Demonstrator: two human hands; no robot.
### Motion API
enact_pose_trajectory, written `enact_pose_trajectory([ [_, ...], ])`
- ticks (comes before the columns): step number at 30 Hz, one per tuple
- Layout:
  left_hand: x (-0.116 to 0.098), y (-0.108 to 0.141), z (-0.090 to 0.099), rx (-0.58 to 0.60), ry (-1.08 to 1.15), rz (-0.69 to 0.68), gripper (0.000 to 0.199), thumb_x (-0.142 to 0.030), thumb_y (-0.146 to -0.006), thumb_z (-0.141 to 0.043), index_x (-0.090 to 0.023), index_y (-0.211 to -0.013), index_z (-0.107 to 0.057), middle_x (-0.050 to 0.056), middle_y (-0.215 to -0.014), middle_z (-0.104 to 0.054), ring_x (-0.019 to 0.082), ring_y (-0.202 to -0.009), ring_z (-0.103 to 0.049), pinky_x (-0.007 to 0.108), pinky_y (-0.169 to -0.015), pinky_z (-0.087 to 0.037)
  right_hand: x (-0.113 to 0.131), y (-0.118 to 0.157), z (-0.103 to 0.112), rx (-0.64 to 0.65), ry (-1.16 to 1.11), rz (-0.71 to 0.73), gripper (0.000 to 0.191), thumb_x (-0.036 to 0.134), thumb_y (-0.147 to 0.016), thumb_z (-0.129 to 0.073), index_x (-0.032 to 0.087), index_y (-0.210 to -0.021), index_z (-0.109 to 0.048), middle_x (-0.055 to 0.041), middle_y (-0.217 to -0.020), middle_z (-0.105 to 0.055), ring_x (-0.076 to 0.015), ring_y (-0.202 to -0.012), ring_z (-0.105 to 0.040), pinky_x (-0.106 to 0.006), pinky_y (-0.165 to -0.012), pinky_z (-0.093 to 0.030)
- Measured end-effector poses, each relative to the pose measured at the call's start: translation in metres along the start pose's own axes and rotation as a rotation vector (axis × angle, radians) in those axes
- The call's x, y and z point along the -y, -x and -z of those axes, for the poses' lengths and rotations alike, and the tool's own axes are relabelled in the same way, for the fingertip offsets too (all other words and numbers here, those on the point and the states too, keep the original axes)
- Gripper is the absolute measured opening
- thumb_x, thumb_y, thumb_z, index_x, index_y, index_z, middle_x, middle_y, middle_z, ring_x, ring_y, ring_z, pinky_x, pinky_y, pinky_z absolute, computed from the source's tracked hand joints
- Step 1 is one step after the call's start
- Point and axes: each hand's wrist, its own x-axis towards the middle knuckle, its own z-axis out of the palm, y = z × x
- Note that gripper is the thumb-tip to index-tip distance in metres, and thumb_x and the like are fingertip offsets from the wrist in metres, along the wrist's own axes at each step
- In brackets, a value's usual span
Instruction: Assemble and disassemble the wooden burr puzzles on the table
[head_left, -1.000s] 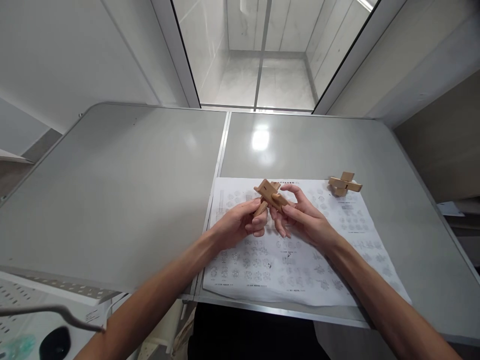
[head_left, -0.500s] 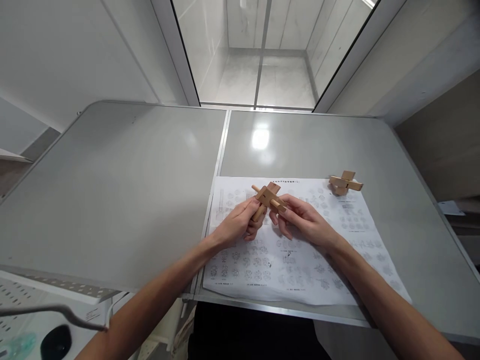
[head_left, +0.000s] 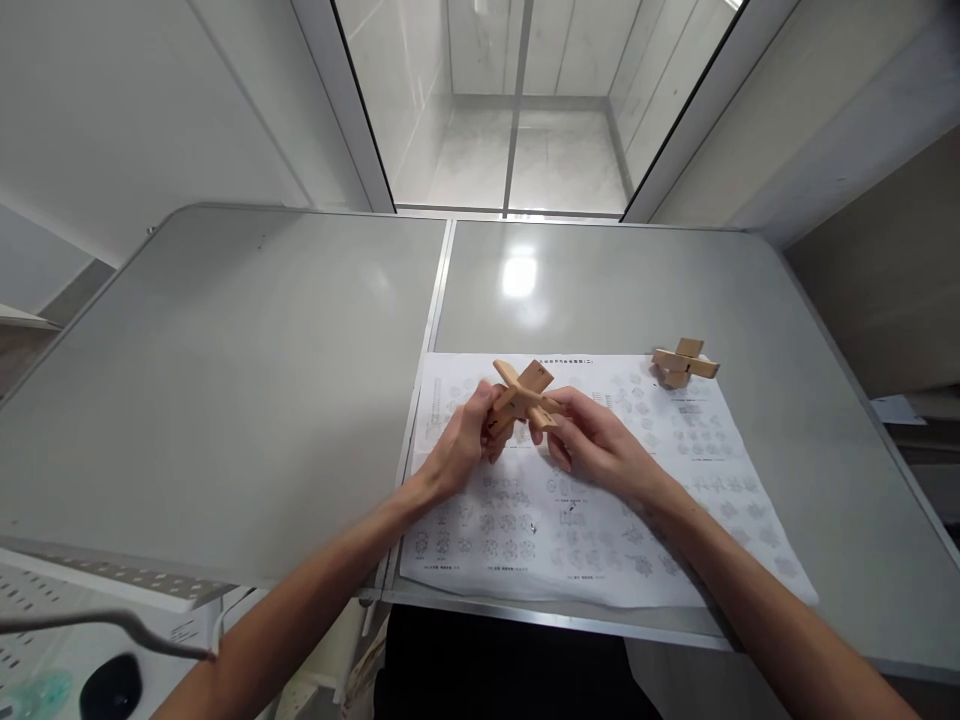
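Between my hands, above the printed sheet [head_left: 600, 540], is a wooden interlocking puzzle [head_left: 521, 392] made of crossed light-brown pieces with small dark marks. My left hand [head_left: 466, 440] is closed around its left side, thumb on top. My right hand [head_left: 596, 440] pinches the right end of the puzzle between thumb and fingers. Parts of the puzzle are hidden behind the fingers. A second wooden puzzle [head_left: 684, 364], also of crossed pieces, rests at the sheet's upper right corner, apart from both hands.
The grey table [head_left: 225, 380] has a metal seam down its middle, left of the sheet. A white perforated surface [head_left: 45, 580] with a black rounded object [head_left: 111, 686] and a grey cable [head_left: 112, 622] lies at the lower left. Glass panels [head_left: 517, 150] stand beyond the table.
The held puzzle has been turned, so its crossed pieces now form an X facing up. Both hands still grip it, with the left thumb shifted upward. The second puzzle stays put.
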Motion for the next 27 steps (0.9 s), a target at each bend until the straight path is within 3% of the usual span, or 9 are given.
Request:
enact_pose_trajectory([
  [3, 0.003, 0.001, 0.001, -0.006, 0.046, 0.033, 0.079, -0.086, -0.099, -0.028, -0.018, -0.085, -0.065, 0.001, -0.065, -0.05, 0.015, -0.057, -0.04, 0.029, -0.057, -0.036, 0.0, 0.001, -0.002, 0.034, 0.186, 0.049, 0.018, 0.035, -0.116, -0.044, 0.025, -0.115, -0.059, 0.006, -0.067, -0.049, -0.0129, -0.053, -0.043, -0.028, -0.053, -0.037],
  [8, 0.002, 0.002, 0.002, -0.111, 0.017, 0.078, 0.068, -0.081, -0.1, -0.039, -0.019, -0.079, -0.058, 0.002, -0.074, -0.056, 0.017, -0.068, -0.049, 0.027, -0.062, -0.039, 0.0, 0.0, -0.005, 0.052, 0.359, 0.157, 0.015, 0.026, -0.114, -0.045, 0.025, -0.111, -0.059, 0.0036, -0.074, -0.056, -0.0133, -0.058, -0.046, -0.027, -0.058, -0.039],
  [16, -0.008, 0.001, 0.0, -0.055, -0.147, 0.089, 0.064, -0.072, -0.106, -0.032, -0.021, -0.068, -0.042, -0.001, -0.063, -0.046, 0.014, -0.06, -0.041, 0.028, -0.062, -0.035, 0.0, 0.001, -0.008, 0.084, 0.42, 0.225, 0.017, 0.021, -0.114, -0.042, 0.025, -0.105, -0.057, 0.0019, -0.083, -0.061, -0.0134, -0.065, -0.05, -0.026, -0.062, -0.041],
  [22, -0.007, 0.002, -0.002, -0.075, -0.159, 0.065, 0.054, -0.061, -0.11, -0.032, -0.02, -0.076, -0.046, -0.001, -0.068, -0.052, 0.014, -0.066, -0.046, 0.027, -0.067, -0.038, -0.002, 0.002, -0.009, 0.096, 0.407, 0.202, 0.016, 0.022, -0.114, -0.044, 0.025, -0.103, -0.056, 0.0025, -0.08, -0.059, -0.0132, -0.063, -0.049, -0.026, -0.061, -0.041],
  [27, -0.002, 0.0, -0.001, -0.024, -0.078, 0.076, 0.069, -0.078, -0.104, -0.029, -0.02, -0.078, -0.053, 0.0, -0.07, -0.049, 0.014, -0.063, -0.041, 0.027, -0.06, -0.035, -0.003, 0.002, -0.008, 0.03, 0.353, 0.152, 0.013, 0.024, -0.113, -0.044, 0.025, -0.111, -0.057, 0.0045, -0.072, -0.055, -0.0133, -0.057, -0.048, -0.027, -0.057, -0.04],
])
